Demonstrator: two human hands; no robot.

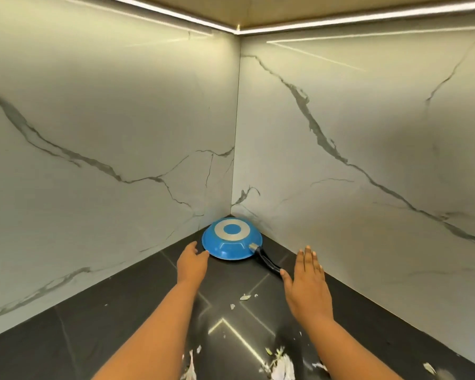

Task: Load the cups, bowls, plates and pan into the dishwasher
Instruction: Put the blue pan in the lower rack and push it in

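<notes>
The round blue metal pan [232,238] lies upside down in the far corner of the dark counter [93,319]. It looks stiff, smooth and a bit heavy. Its black handle [268,260] is best to grab. The left hand [191,266] and right hand [306,281] are both open, holding nothing.

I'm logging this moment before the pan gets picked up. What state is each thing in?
pan: upside down on the counter, in the corner
left hand: open, at the pan's rim
right hand: open, beside the handle's end
counter: littered with pale scraps
</notes>
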